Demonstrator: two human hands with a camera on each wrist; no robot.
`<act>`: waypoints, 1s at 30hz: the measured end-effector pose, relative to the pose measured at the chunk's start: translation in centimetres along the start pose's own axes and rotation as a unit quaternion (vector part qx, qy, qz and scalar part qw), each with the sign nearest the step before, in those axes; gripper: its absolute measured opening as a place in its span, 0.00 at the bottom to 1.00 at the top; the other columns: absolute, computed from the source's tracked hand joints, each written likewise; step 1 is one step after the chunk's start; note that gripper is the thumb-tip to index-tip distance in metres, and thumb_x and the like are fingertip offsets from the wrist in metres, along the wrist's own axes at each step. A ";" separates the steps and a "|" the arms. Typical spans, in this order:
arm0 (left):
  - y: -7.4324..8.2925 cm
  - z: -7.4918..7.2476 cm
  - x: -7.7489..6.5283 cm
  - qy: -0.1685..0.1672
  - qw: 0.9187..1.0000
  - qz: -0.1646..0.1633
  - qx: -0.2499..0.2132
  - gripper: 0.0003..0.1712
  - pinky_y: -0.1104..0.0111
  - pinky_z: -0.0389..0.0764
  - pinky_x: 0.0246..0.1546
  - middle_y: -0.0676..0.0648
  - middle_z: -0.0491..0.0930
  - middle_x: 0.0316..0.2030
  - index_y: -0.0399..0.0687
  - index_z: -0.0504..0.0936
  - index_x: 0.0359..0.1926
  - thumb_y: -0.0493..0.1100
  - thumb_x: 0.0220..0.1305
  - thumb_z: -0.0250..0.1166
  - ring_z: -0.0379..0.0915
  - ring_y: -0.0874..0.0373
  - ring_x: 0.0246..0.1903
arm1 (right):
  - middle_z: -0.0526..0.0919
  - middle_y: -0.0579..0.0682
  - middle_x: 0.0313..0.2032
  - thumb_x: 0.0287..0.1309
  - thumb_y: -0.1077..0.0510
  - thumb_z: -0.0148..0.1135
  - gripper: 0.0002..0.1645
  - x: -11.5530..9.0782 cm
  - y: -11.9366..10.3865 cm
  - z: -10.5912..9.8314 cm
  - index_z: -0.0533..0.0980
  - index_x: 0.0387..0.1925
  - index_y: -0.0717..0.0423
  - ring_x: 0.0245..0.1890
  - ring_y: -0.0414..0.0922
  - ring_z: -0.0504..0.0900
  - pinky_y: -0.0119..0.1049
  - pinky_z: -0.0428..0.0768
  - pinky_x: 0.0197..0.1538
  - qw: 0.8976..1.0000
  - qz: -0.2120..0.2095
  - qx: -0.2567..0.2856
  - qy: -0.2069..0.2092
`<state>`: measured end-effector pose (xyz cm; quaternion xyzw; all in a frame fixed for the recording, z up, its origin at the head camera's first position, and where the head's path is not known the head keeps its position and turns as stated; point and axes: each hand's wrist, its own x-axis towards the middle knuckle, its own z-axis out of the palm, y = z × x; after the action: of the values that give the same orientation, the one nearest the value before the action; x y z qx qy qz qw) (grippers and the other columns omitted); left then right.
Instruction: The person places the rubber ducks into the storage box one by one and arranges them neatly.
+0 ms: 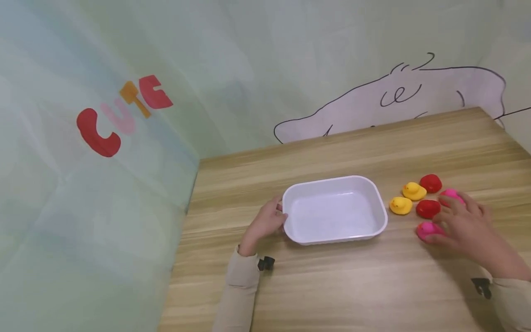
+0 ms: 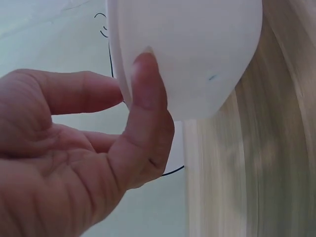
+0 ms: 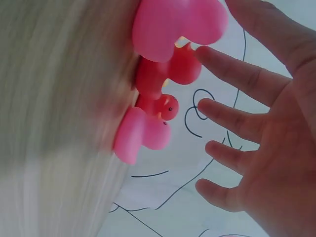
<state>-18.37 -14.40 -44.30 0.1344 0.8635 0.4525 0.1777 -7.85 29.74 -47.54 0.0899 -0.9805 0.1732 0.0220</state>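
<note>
A white plastic tub [image 1: 336, 214] sits on the wooden table. My left hand [image 1: 266, 222] holds its left end, thumb and fingers pinching the rim, as the left wrist view shows closely. Right of the tub is a group of small rubber ducks. Two are yellow, a front yellow duck [image 1: 400, 205] and a rear yellow duck [image 1: 414, 191]. Beside them are a rear red duck [image 1: 431, 183] and a front red duck [image 1: 428, 209]. My right hand [image 1: 469, 233] hovers with spread fingers over the near pink duck [image 1: 429, 230] and the far pink duck [image 1: 451, 197].
The wooden table [image 1: 332, 290] meets a printed cloth backdrop [image 1: 240, 83] at its back and left edges. Black wrist mounts show at both sleeves, a left mount [image 1: 266, 263] and a right mount [image 1: 482, 287].
</note>
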 end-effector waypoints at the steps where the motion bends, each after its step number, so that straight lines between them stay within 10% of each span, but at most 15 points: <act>1: 0.1 0.0 0.0 -0.001 1.000 0.001 -0.007 0.33 0.56 0.89 0.28 0.32 0.77 0.43 0.25 0.63 0.69 0.26 0.62 0.56 0.78 0.55 0.25 | 0.62 0.75 0.62 0.38 0.51 0.83 0.27 0.1 0.0 0.1 0.84 0.37 0.63 0.66 0.78 0.46 0.84 0.48 0.57 1.000 -0.001 -0.004 0.002; 10: 0.6 -0.4 -0.6 -0.020 0.999 0.004 -0.028 0.34 0.56 0.89 0.28 0.28 0.76 0.43 0.24 0.64 0.67 0.24 0.56 0.54 0.79 0.46 0.28 | 0.65 0.75 0.58 0.35 0.58 0.85 0.21 1.0 -1.2 -0.6 0.83 0.32 0.61 0.65 0.77 0.48 0.83 0.53 0.54 0.999 -0.021 -0.033 0.001; 20: 1.4 -0.5 -0.3 -0.050 0.998 -0.012 -0.043 0.40 0.64 0.86 0.23 0.32 0.78 0.38 0.23 0.66 0.64 0.21 0.43 0.50 0.76 0.53 0.24 | 0.70 0.67 0.57 0.28 0.68 0.84 0.25 3.4 -4.9 -3.8 0.81 0.34 0.53 0.61 0.76 0.58 0.79 0.59 0.50 0.977 -0.188 0.019 0.097; 30: 1.2 -0.7 -0.6 -0.046 0.997 -0.026 -0.049 0.38 0.61 0.88 0.23 0.30 0.78 0.38 0.21 0.65 0.63 0.18 0.44 0.51 0.75 0.54 0.21 | 0.70 0.67 0.60 0.33 0.70 0.82 0.27 7.5 -10.3 -5.1 0.82 0.41 0.57 0.64 0.74 0.57 0.75 0.62 0.55 0.967 -0.252 -0.001 0.039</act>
<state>-17.99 -14.46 -42.80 0.1235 0.8344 0.4831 0.2349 -13.27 20.74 -38.75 0.3277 -0.9246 0.1642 0.1036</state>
